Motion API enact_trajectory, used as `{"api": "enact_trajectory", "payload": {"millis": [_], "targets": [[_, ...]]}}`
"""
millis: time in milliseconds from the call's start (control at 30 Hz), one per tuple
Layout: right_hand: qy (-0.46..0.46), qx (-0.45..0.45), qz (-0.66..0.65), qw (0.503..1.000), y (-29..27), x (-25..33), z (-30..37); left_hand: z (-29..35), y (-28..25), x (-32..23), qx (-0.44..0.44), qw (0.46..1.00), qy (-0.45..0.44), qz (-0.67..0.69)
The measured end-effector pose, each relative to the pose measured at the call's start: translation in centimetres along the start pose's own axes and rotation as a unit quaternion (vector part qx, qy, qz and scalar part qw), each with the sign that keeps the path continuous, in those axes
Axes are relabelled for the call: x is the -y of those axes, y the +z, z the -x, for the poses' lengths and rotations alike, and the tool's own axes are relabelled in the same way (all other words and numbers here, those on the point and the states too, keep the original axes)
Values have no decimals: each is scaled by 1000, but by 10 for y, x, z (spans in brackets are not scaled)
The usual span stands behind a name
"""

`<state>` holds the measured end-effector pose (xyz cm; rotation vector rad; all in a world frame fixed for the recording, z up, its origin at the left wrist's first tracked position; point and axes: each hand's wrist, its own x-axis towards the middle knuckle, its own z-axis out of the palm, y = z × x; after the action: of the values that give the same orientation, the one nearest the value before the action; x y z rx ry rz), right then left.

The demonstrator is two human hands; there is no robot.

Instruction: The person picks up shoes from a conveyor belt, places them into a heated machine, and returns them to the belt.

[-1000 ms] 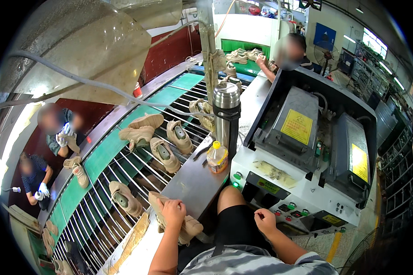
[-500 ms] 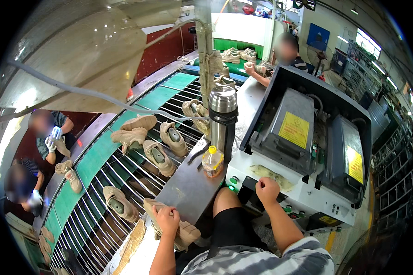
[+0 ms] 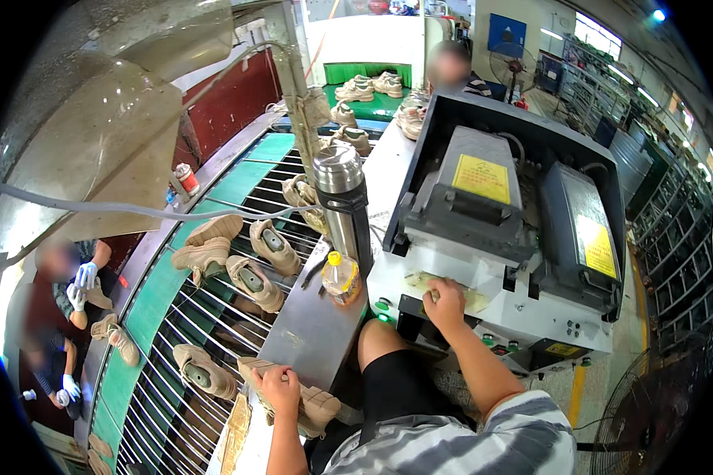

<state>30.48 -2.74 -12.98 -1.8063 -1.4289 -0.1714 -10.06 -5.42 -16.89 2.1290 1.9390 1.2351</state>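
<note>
Low in front of me, my left hand (image 3: 280, 388) is closed over a beige shoe (image 3: 253, 370), its fingers curled against the upper. A second beige shoe (image 3: 318, 406) lies beside that hand with its sole showing. My right hand (image 3: 445, 303) is closed in a pinch above a yellowish smeared patch (image 3: 475, 302) on the white machine (image 3: 483, 273). Whatever its fingers hold is hidden. Several more beige shoes, among them a shoe (image 3: 204, 370) and another shoe (image 3: 255, 283), rest on the metal roller rack (image 3: 214, 324) to my left.
A steel thermos (image 3: 345, 210) and a yellow-capped bottle (image 3: 341, 279) stand on the metal table (image 3: 305, 324). Beyond the rack runs a green belt (image 3: 146, 317). Two co-workers in gloves (image 3: 76, 297) are at left; another person (image 3: 451, 71) is behind the machine. A fan (image 3: 638, 404) stands right.
The view has shifted. My right hand has moved up the machine's front onto the smeared patch. My left hand stays at the shoes.
</note>
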Motion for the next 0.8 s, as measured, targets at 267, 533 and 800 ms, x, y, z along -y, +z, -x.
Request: {"api": "enact_trajectory", "payload": {"millis": [267,533,800], "targets": [[131,46,296,945,-6,-53,-211,-2,-3,-3,7,1000,-19,2],[391,123,192,892,-28,-59,-235,4,-2,8,-14,1000,-7,9],[49,-275,-107,954,-24,-80,-97,0,-10,-7,-8,999,-43,16]]}}
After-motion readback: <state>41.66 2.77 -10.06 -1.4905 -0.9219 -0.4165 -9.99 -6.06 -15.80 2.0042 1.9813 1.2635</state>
